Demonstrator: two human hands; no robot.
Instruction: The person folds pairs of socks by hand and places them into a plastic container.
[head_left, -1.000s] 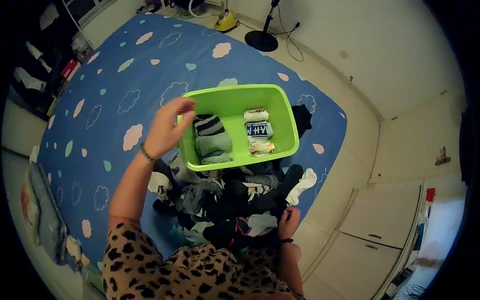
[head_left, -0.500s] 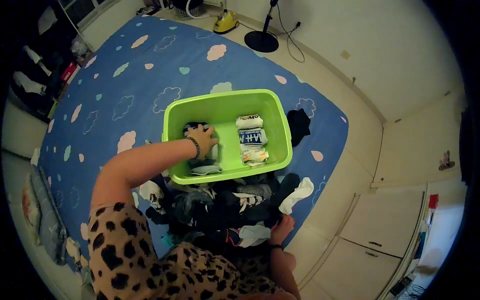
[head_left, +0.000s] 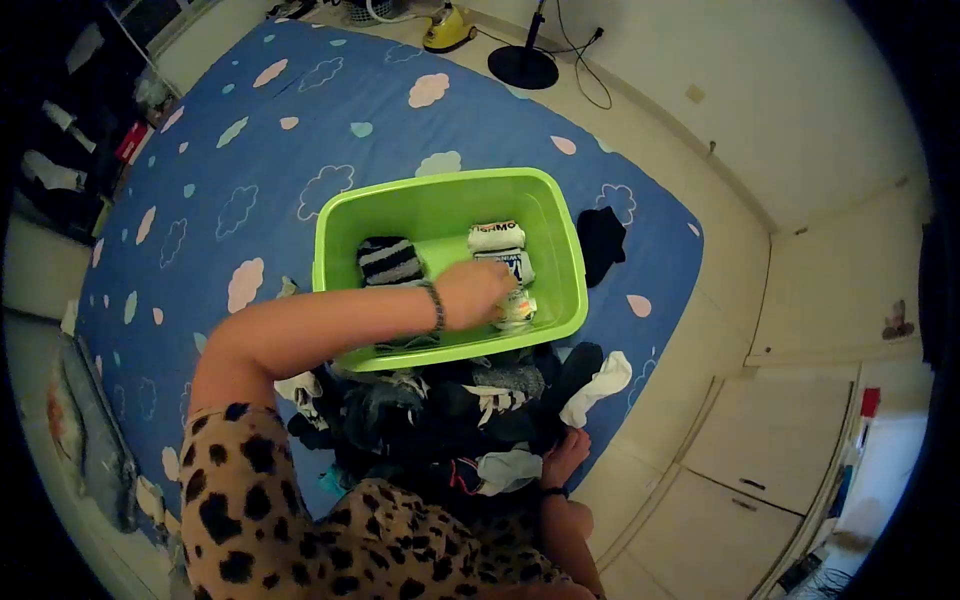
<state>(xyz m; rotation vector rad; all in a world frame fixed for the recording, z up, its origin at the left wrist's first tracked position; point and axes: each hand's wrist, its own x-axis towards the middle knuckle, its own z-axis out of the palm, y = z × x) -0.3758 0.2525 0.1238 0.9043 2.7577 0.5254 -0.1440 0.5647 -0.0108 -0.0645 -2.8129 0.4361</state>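
Note:
A green tub (head_left: 450, 187) stands on the bed. My left hand (head_left: 474, 294) reaches inside it, over the right-hand row of rolled white socks (head_left: 497, 237); its fingertips are blurred and partly hidden at the rolls. Striped black and grey rolled socks (head_left: 390, 262) lie in the tub's left part, partly behind my forearm. Below the tub spreads a pile of loose dark and grey socks (head_left: 435, 425). My right hand (head_left: 567, 457) rests at the pile's right edge, beneath a white sock (head_left: 597, 388), its fingers curled; what they hold, if anything, is hidden.
A black cloth (head_left: 600, 245) lies on the blue bedsheet (head_left: 300, 130) right of the tub. Beyond the bed are a yellow appliance (head_left: 448, 30) and a black stand base (head_left: 523, 67) with a cable. White cabinets (head_left: 760, 440) stand at the right.
My left hand has gone from beside the tub's left rim to the left rolls, then across to the white rolls. The tub sits slightly further left in view. My right hand has hardly moved.

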